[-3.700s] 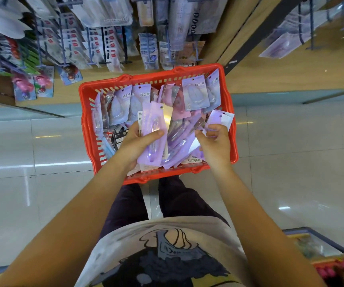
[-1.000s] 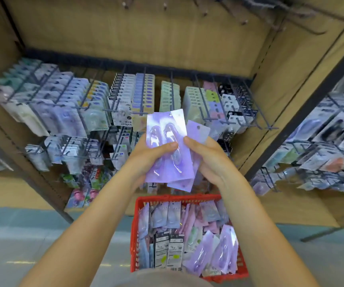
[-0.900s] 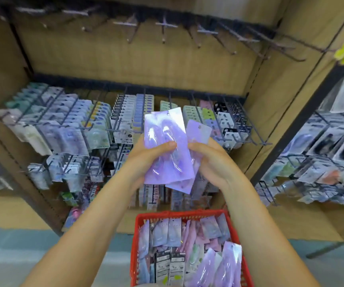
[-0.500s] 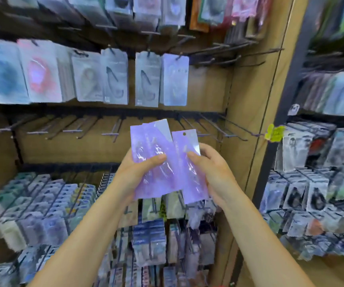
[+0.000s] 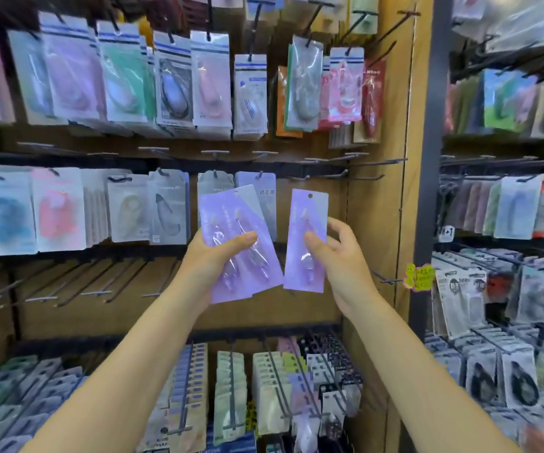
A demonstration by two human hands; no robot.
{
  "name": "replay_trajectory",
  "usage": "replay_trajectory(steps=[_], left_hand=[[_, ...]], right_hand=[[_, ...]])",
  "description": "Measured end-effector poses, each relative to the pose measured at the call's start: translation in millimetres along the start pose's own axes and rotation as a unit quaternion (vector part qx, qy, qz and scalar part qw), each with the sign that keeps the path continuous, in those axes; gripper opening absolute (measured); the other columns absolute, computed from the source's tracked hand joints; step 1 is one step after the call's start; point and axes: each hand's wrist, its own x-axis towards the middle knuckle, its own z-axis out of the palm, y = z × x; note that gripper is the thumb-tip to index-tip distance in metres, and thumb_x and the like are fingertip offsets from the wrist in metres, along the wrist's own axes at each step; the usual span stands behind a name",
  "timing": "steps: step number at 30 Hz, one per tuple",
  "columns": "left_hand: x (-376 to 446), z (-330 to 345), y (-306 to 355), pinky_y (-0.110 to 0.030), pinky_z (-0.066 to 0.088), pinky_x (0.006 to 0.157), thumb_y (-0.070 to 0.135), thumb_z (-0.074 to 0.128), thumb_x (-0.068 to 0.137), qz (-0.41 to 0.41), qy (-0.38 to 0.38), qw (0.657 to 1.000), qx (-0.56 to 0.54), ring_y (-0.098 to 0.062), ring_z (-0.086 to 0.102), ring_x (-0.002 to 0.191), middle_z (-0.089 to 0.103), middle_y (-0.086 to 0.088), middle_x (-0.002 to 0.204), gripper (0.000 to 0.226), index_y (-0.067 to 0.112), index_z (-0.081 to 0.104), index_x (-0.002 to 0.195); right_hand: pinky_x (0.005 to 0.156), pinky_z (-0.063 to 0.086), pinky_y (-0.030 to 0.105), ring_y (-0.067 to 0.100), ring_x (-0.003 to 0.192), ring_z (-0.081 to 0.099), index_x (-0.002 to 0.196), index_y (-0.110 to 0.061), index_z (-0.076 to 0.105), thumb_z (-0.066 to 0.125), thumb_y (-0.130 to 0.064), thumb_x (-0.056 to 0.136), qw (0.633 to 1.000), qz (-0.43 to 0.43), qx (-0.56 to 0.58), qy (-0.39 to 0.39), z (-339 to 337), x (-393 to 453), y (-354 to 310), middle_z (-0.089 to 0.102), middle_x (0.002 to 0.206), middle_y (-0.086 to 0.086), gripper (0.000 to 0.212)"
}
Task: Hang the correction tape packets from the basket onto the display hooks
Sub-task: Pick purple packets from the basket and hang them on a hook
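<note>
My left hand [image 5: 213, 256] grips a small stack of purple correction tape packets [image 5: 241, 256], fanned and tilted, thumb across the front. My right hand [image 5: 339, 256] holds a single purple packet [image 5: 306, 230] upright, its hang hole at the top, a short gap from the stack. Both are raised in front of the middle row of the wooden display. Bare display hooks [image 5: 333, 174] stick out just above and right of the single packet. The basket is out of view.
Rows of hanging packets [image 5: 179, 80] fill the upper and middle rows. A row of bare hooks [image 5: 100, 282] runs at left below my hands. Full pegs [image 5: 231, 387] lie lower down. A wooden upright [image 5: 395, 191] and a second rack [image 5: 509, 207] stand at right.
My view has lifted from the basket up to the display's middle rows. My right hand has pulled one packet away from the stack, which stays in my left hand.
</note>
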Motion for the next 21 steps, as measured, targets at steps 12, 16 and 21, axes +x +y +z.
replay_trajectory(steps=[12,16,21], left_hand=[[26,13,-3,-0.044,0.063,0.079,0.020,0.082,0.086,-0.002,-0.008,1.000,0.021,-0.032,0.076,0.100,0.077,-0.012,0.113,0.044,0.013,0.068,0.126],[29,15,-3,-0.041,0.062,0.076,0.021,0.082,0.086,0.004,-0.008,0.999,0.030,-0.031,0.077,0.098,0.077,-0.011,0.112,0.043,0.014,0.067,0.126],[34,17,-6,-0.039,0.063,0.076,0.023,0.081,0.087,0.011,-0.012,0.999,0.034,-0.029,0.076,0.100,0.077,-0.009,0.112,0.042,0.016,0.066,0.126]], right_hand=[[0.078,0.060,0.035,0.023,0.098,0.070,0.127,-0.039,0.052,0.069,-0.030,0.096,0.995,-0.051,-0.055,0.068,-2,60,7,0.072,0.109,0.006,0.037],[0.081,0.049,0.021,0.017,0.106,0.060,0.118,-0.026,0.064,0.068,-0.026,0.096,0.985,-0.073,-0.134,0.084,-1,62,7,0.061,0.117,-0.003,0.023],[0.087,0.052,0.026,0.008,0.101,0.059,0.104,-0.027,0.067,0.069,-0.033,0.094,0.965,-0.127,-0.190,0.126,-5,52,7,0.058,0.116,-0.005,0.012]])
